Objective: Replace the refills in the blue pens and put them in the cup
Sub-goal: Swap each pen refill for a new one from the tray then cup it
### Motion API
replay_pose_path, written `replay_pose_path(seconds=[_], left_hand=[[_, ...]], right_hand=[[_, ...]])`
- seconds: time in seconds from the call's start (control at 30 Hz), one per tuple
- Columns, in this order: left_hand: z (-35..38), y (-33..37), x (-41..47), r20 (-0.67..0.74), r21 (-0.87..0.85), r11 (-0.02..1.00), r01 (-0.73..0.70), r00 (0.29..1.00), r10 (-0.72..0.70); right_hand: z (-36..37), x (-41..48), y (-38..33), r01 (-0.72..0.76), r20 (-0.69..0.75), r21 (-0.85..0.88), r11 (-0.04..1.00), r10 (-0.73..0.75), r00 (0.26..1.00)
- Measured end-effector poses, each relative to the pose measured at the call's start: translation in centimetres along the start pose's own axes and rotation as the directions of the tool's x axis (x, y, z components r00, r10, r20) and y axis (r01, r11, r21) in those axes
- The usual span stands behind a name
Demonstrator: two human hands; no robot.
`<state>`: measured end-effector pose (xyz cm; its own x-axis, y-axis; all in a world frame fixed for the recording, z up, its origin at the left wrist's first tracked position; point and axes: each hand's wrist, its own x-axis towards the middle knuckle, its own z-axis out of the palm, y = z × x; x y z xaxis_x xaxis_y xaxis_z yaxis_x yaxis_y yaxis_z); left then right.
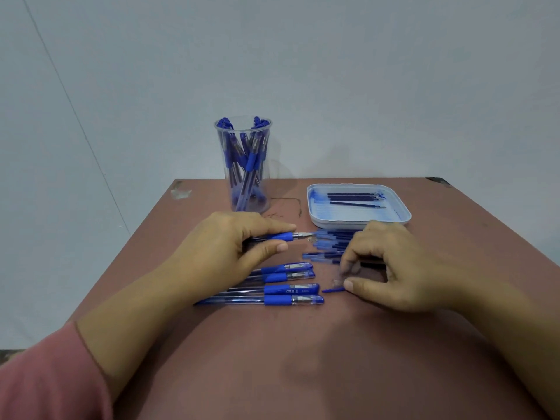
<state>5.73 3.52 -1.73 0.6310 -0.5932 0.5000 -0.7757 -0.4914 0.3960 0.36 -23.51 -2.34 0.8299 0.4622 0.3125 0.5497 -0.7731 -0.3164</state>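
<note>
Now hold the uncapped pen [283, 236] steady, pinched in your left hand [233, 247] toward the counter's far edge. Your right hand [391, 268] pinches what looks like its clear cap [335, 288]; align it squarely before pressing.

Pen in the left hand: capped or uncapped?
Uncapped: the pen in the left hand shows a bare metal tip; the right hand pinches a clear cap.

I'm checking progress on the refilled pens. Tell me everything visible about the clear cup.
The cup is a tall, clear, plastic-looking tumbler with a rolled rim, tapering slightly toward its base. It stands upright near the far edge of the brown table, left of the white tray. Many blue pens lean crossed inside, reaching its rim. Only they and the table touch it.
</note>
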Motion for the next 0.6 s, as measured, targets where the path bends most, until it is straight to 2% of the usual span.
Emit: replay_pose_path(seconds=[0.1,0.17,0.37,0.53,0.6], left_hand=[[0.2,0.1,-0.1,0.038,0.008,1.0,-0.007,0.999,0.007],[0.4,0.4,-0.1,0.046,-0.001,1.0,-0.017,0.999,0.017],[0.5,0.3,-0.1,0.045,0.013,1.0,-0.012,0.999,0.012],[0.7,0.3,-0.2,0.013,0.004,1.0,-0.023,1.0,0.023],[0.9,0.4,-0.3,0.01,-0.001,0.999,-0.036,0.999,0.036]], right_hand=[[0.4,0.8,-1.0,-0.029,-0.194,0.097,0.995,0.047,0.98],[0.8,1.3,-1.7,-0.031,-0.269,0.158,0.987,0.073,0.96],[1.9,2.0,-2.2,0.06,-0.346,0.107,0.992,-0.019,0.938],[1.9,2.0,-2.6,0.02,-0.339,0.258,0.966,0.072,0.938],[1.9,1.9,-2.8,0.026,-0.328,0.258,0.966,0.062,0.943]])
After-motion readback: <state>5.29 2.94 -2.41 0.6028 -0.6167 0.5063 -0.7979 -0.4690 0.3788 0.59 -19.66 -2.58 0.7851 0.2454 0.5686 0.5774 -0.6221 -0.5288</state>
